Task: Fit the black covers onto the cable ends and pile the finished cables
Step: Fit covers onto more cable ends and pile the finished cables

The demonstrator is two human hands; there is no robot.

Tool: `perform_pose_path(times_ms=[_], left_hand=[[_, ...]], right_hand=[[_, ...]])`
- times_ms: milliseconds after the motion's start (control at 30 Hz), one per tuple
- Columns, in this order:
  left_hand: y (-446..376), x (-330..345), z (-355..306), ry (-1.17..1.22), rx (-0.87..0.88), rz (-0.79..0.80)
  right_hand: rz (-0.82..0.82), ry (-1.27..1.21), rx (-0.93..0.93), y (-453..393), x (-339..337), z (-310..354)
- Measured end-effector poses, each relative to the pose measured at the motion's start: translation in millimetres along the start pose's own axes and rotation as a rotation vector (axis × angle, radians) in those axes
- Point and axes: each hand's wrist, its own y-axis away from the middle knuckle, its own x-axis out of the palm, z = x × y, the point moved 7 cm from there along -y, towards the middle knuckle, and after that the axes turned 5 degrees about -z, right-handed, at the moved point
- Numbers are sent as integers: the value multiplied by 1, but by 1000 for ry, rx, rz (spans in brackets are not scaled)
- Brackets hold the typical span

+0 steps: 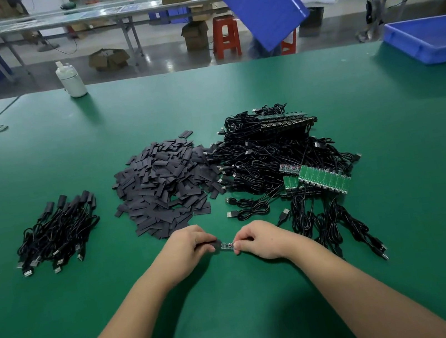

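My left hand (188, 244) pinches a black cover (216, 246) low over the green table (237, 306). My right hand (259, 239) pinches the other side of a small circuit-board cable end (226, 246), which pokes partly out of the cover between the two hands. A heap of loose black covers (160, 184) lies just beyond my hands. To its right sprawls a tangle of black cables with green boards (278, 160). A pile of covered cables (56, 233) lies at the left.
A blue tray (432, 37) sits at the table's far right corner. A white bottle (71, 79) stands at the far edge, with a small ring of tape (1, 127) to its left. A person beyond the table holds up a blue lid (262, 1).
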Motion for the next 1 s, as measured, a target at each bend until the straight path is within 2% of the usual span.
perform_pose_path(times_ms=[533,867,1000], left_hand=[[-6,18,-23,9,47,72],[-4,13,-18,-33,-9,-22],[-2,19,-20,-40,27,27]], right_hand=[[-26,-63,15,-1,1,-3],[-31,-65,62,-5,-5,-2],[-38,-79,62,-1,-3,-3]])
